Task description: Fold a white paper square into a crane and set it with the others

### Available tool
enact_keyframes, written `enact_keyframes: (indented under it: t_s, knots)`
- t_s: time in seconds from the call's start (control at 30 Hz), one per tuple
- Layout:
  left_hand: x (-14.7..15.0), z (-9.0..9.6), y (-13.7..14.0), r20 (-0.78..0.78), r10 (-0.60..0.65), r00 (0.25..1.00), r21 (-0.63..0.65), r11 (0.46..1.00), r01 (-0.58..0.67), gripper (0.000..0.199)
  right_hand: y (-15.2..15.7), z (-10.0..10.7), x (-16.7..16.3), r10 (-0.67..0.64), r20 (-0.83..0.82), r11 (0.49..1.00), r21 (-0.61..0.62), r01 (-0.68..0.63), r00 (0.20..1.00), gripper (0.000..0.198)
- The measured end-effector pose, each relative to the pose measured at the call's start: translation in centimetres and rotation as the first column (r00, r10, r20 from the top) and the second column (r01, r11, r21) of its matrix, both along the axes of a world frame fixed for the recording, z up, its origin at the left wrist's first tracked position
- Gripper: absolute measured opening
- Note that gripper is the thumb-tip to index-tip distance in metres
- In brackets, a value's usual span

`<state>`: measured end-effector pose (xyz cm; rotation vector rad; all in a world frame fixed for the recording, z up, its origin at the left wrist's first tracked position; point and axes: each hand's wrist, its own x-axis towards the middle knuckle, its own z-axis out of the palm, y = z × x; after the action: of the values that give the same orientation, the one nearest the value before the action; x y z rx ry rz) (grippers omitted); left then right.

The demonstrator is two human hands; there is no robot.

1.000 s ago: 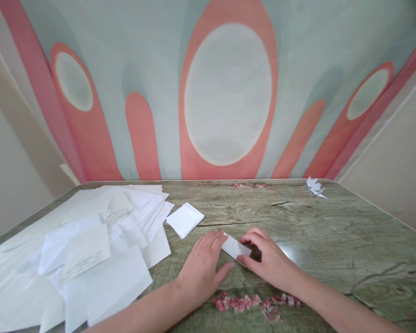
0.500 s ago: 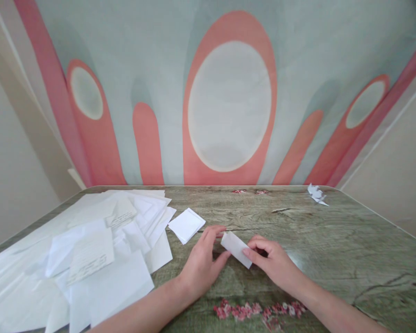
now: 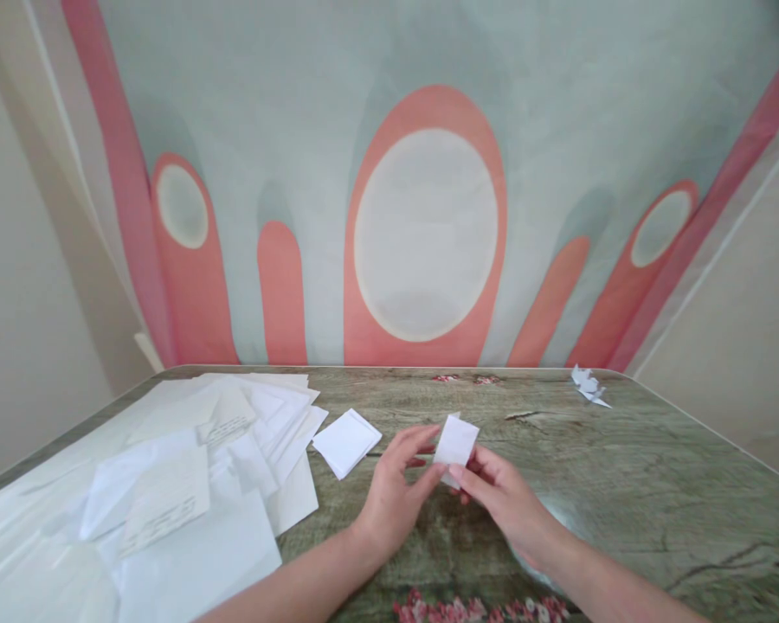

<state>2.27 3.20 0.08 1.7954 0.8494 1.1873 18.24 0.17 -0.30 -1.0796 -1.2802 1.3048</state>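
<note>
A small folded piece of white paper (image 3: pixel 458 439) is held between both hands, tilted up above the wooden table. My left hand (image 3: pixel 399 484) has its thumb at the paper's lower left edge, with the other fingers curved behind and beside it. My right hand (image 3: pixel 499 493) pinches the lower edge of the paper between thumb and fingers. Left of the hands lies a small stack of square white papers (image 3: pixel 347 443), apart from them. The far side of the folded paper is hidden.
A large spread of loose white sheets (image 3: pixel 201 554) covers the table's left side, some with writing. A crumpled-looking folded white paper piece (image 3: pixel 589 386) sits at the back right. The wood-patterned tabletop (image 3: pixel 655 484) meets a coral and grey-green patterned wall (image 3: pixel 428 353).
The folded paper has turned from lying slanted to standing more upright, facing me. Both hands have come closer together around it. The camera view has tilted up slightly.
</note>
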Motion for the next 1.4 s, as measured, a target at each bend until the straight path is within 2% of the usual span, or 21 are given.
enact_keyframes:
  t_s: [0.2,0.33,0.47,0.73,0.9,1.03,1.23,1.3,1.4]
  knots:
    - [-0.6,-0.8,0.2,-0.034,0.026,0.999,0.033,0.999,-0.025,0.054,0.3,-1.4,0.1,-0.001,0.083,1.0,0.031,-0.002,0.997,0.032]
    - [-0.7,-0.7,-0.1,-0.084,0.0,0.996,0.092,0.996,0.008,0.042,0.1,-1.9,0.2,0.0,0.139,0.998,0.068,-0.009,0.99,0.032]
    - [-0.7,-0.6,-0.1,-0.107,0.009,0.994,0.143,0.99,0.006,0.03,-0.4,-1.5,0.0,0.022,0.195,0.994,0.1,-0.042,0.98,0.03]
    - [-0.8,-0.5,-0.2,-0.153,-0.019,0.988,0.139,0.989,0.041,0.03,-0.5,-1.4,-0.2,-0.013,0.035,0.996,0.093,0.01,0.999,0.036]
    - [-0.8,-0.5,-0.2,-0.174,-0.04,0.984,0.176,0.982,0.071,0.035,-0.4,-1.6,-0.1,0.029,0.003,0.996,0.08,-0.029,1.0,0.032]
    - [-0.7,-0.6,-0.2,-0.188,-0.056,0.981,0.155,0.984,0.086,0.033,-0.5,-1.6,-0.1,0.056,-0.043,0.995,0.086,-0.052,0.998,0.035]
    - [-0.7,-0.5,-0.2,-0.193,-0.039,0.98,0.136,0.989,0.066,0.031,-0.6,-1.9,-0.4,-0.033,-0.133,0.989,0.137,0.051,0.991,0.062]
    - [-0.7,-0.5,-0.2,-0.182,-0.04,0.983,0.132,0.989,0.065,0.031,-0.7,-2.0,-0.5,-0.049,-0.105,0.985,0.161,0.065,0.993,0.057]
    - [-0.7,-0.3,-0.2,-0.18,-0.052,0.982,0.116,0.99,0.074,0.031,-0.8,-2.3,-0.3,-0.029,0.008,0.983,0.183,0.027,1.0,0.038]
